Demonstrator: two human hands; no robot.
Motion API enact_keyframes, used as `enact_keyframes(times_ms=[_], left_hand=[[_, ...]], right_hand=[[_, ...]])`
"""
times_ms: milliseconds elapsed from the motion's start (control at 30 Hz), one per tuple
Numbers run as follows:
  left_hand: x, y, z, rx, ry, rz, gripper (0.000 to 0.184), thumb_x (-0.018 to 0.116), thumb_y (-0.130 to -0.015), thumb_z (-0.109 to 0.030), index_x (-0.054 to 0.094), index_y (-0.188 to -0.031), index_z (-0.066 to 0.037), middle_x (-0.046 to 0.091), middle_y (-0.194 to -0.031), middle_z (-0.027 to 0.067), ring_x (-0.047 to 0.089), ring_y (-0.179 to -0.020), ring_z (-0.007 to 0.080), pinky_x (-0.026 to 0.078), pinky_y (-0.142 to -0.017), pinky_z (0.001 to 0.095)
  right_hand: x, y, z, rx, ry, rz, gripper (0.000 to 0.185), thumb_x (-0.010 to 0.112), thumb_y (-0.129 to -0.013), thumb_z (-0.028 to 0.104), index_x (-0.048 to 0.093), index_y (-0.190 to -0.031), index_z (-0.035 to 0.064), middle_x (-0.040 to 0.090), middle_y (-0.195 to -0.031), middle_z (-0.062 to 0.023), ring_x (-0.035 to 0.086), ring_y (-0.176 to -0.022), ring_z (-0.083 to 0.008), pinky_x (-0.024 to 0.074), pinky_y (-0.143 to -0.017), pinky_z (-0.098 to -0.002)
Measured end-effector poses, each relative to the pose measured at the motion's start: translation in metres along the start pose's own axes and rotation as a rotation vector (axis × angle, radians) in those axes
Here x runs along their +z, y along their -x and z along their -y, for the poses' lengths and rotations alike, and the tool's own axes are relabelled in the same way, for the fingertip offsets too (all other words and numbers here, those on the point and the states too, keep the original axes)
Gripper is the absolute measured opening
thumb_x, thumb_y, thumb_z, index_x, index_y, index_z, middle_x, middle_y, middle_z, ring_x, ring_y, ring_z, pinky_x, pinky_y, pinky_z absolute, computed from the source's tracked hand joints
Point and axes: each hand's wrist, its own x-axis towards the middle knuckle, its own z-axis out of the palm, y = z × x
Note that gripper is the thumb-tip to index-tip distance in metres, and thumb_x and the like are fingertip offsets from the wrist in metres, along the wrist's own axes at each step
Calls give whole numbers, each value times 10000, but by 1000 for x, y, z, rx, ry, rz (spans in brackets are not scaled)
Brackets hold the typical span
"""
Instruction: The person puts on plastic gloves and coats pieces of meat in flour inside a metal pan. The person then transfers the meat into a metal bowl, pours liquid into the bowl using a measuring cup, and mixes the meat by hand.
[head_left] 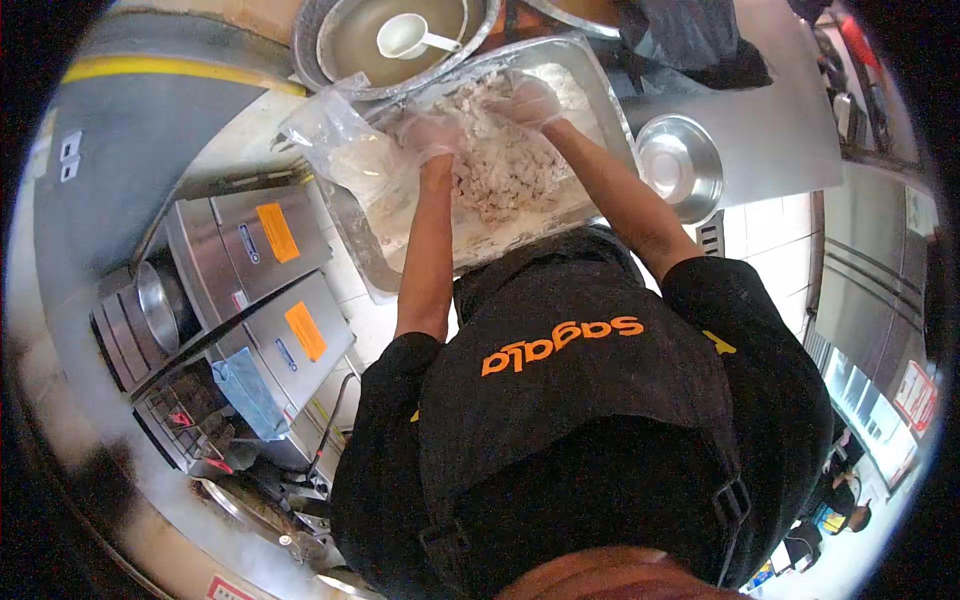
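A large metal tray [610,95] holds white flour and a heap of small, pale, flour-coated pieces [505,180], which look like chopped meat. Both of my hands wear thin clear gloves and are in this mix, toward the tray's far side. My left hand [430,137] touches the coated pieces at the left of the heap. Across from it, my right hand [530,104] is among the pieces at the upper right. The fingers of both hands blend into the floury mix, so their grip is unclear. A clear plastic bag [345,135] lies over the tray's left edge.
Beyond the tray stands a round metal basin [310,45] of cloudy liquid with a white ladle [403,36]. To the right is a shiny steel bowl [680,168] beside a steel counter [775,140]. Steel cabinets [270,235] and fry baskets [180,415] are at left.
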Motion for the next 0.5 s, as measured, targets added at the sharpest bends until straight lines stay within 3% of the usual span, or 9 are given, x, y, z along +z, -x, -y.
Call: enact_keyframes(times_ms=[33, 133, 233, 333, 400, 500], left_hand=[[-17, 4, -9, -74, 4, 117, 588, 509, -716, -501, 596, -955, 30, 560, -1053, 213, 548, -963, 328, 422, -829, 405], [-27, -5, -16, 35, -192, 189, 603, 480, -728, -523, 591, -985, 11, 567, -1052, 193, 539, -981, 339, 407, -854, 417], [-54, 14, -40, -18, -117, 90, 552, 472, -730, -498, 628, -874, 12, 594, -956, 223, 573, -927, 325, 420, -832, 414], [48, -9, -3, -35, -48, -379, 502, 485, -724, -467, 641, -813, 1, 616, -896, 202, 602, -852, 308, 452, -753, 428], [41, -8, -2, 43, -1, -217, 460, 492, -716, -438, 644, -782, -9, 623, -849, 194, 611, -800, 312, 464, -700, 429], [-1, 22, -39, -1, -2, -117, 412, 510, -699, -400, 643, -746, -13, 626, -798, 187, 613, -753, 320, 473, -653, 417]], right_hand=[[2, 3, 0, -12, -27, -18, 775, 618, -618, 615, 499, -1108, 26, 592, -960, -197, 563, -878, -330, 433, -776, -387], [24, -11, -36, 61, -105, 109, 777, 613, -614, 624, 505, -1107, 34, 606, -892, -198, 575, -816, -324, 440, -747, -385], [-20, -4, 8, 136, 153, 161, 792, 617, -605, 631, 496, -1132, 51, 617, -848, -188, 585, -773, -314, 446, -726, -378], [-26, -2, 13, 35, -86, 237, 802, 640, -594, 618, 502, -1131, 39, 621, -875, -172, 586, -803, -283, 440, -746, -355], [6, -15, -6, -3, -76, 250, 756, 659, -611, 572, 513, -1121, 33, 613, -930, -166, 576, -834, -265, 435, -766, -342], [19, -14, -21, -61, -198, 328, 664, 677, -645, 485, 529, -1111, 36, 591, -1008, -162, 558, -892, -251, 426, -801, -333]])
